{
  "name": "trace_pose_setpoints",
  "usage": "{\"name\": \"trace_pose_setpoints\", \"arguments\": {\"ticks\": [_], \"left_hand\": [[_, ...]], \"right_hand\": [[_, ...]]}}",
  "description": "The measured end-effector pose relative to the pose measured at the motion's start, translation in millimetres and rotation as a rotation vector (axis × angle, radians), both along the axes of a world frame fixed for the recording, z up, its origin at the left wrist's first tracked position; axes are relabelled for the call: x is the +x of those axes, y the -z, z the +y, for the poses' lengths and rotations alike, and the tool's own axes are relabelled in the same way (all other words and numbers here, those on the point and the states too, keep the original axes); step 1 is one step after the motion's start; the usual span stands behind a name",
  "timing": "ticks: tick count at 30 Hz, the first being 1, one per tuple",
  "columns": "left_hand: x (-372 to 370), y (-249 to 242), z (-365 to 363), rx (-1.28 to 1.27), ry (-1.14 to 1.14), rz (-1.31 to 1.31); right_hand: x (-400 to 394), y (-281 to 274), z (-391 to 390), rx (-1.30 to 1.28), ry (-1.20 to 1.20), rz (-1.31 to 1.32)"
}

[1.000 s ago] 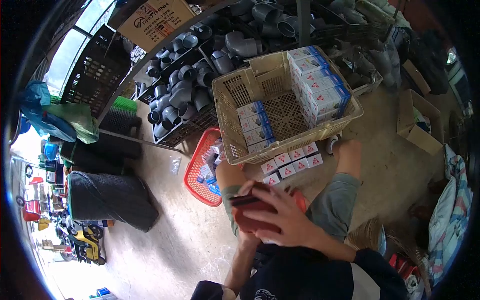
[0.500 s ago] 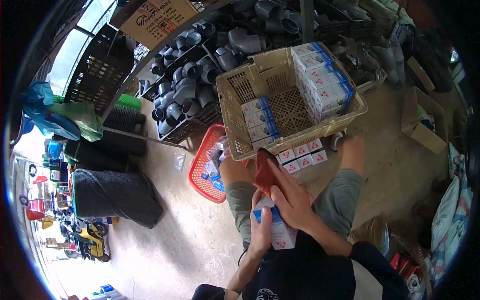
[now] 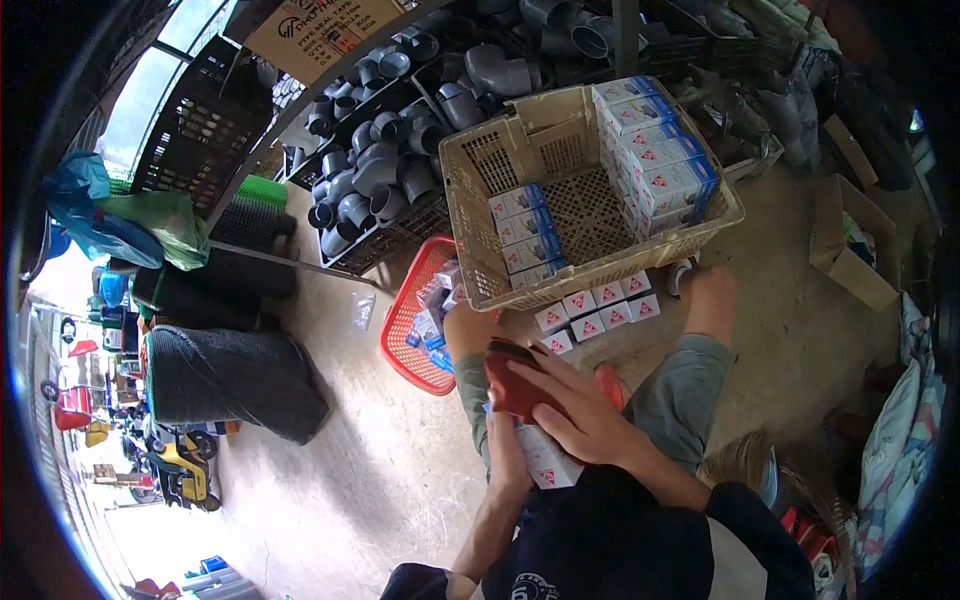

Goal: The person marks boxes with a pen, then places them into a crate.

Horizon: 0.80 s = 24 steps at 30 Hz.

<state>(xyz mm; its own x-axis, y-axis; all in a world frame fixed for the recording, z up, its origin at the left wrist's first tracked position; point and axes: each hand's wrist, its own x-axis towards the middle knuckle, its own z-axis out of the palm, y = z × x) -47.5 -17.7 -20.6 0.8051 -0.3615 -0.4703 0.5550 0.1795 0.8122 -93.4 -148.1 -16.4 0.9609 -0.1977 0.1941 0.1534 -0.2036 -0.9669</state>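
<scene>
My left hand point(image 3: 508, 458) is wrapped around the side of a small white box point(image 3: 550, 460) with a red diamond mark, close to my lap. A reddish-brown cloth point(image 3: 517, 388) with a dark edge lies under the fingers of my right hand point(image 3: 588, 412), pressed against the box's upper end. The cloth and fingers hide much of that end. Just beyond my hands, between my knees, rows of similar white boxes point(image 3: 588, 326) stand on the floor beside a beige plastic crate point(image 3: 478, 255). Inside the crate, more white-and-blue boxes point(image 3: 668, 187) are stacked along two sides.
A red basket point(image 3: 392, 350) with loose boxes and blue items sits left of my knee. Behind it, black crates hold grey pipe elbows point(image 3: 380, 170). Rolls of dark mesh point(image 3: 235, 385) lie at left. An open cardboard box point(image 3: 850, 245) stands at right.
The cloth and my right hand have come down over the upper end of the box, covering its blue part. My view has shifted slightly, showing more of the boxes on the floor.
</scene>
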Motion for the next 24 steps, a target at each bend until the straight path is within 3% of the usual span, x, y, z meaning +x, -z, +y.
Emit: {"name": "trace_pose_setpoints", "arguments": {"ticks": [3, 4, 6, 9, 10, 12, 15, 16, 18, 19, 22, 24], "left_hand": [[10.0, -1.0, 5.3, -0.063, 0.067, -0.381], [20.3, -6.1, 7.9, -0.273, 0.203, -0.528], [37.8, -12.7, 12.6, -0.360, -0.010, 0.027], [32.2, 3.4, 4.4, -0.534, 0.021, 0.065], [20.3, 2.5, -1.1, -0.507, 0.026, -0.058], [4.3, 6.5, 3.3, 0.103, -0.081, -0.261], [1.0, -11.5, 3.7, 0.116, 0.123, -0.223], [5.4, -8.2, 6.9, 0.087, 0.064, -0.196], [20.1, -2.4, 9.6, 0.028, -0.052, -0.148], [21.6, -10.4, 5.2, -0.121, -0.040, -0.227], [51.6, -24.4, 17.6, -0.319, -0.056, 0.062], [46.7, -18.8, 13.9, -0.231, -0.012, -0.081]], "right_hand": [[1.0, -9.8, 2.8, -0.098, -0.062, -0.111], [-6.4, -8.6, 3.5, -0.141, -0.132, -0.185], [-10.4, -9.0, 1.9, -0.184, -0.227, -0.257], [-4.4, -8.5, -7.7, -0.273, -0.268, -0.271], [1.4, -9.4, -12.5, -0.248, -0.210, -0.242], [9.6, -11.8, -12.2, -0.186, -0.096, -0.178], [15.8, -22.9, 1.0, 0.021, 0.047, 0.035], [15.2, -24.5, 4.3, 0.090, 0.092, 0.107], [11.3, -16.9, 8.7, -0.086, -0.010, -0.006], [8.7, -12.4, 11.0, -0.169, -0.061, -0.061], [-3.2, -2.6, 4.3, -0.205, -0.273, -0.247], [2.4, -6.4, 1.3, -0.194, -0.227, -0.176]]}}
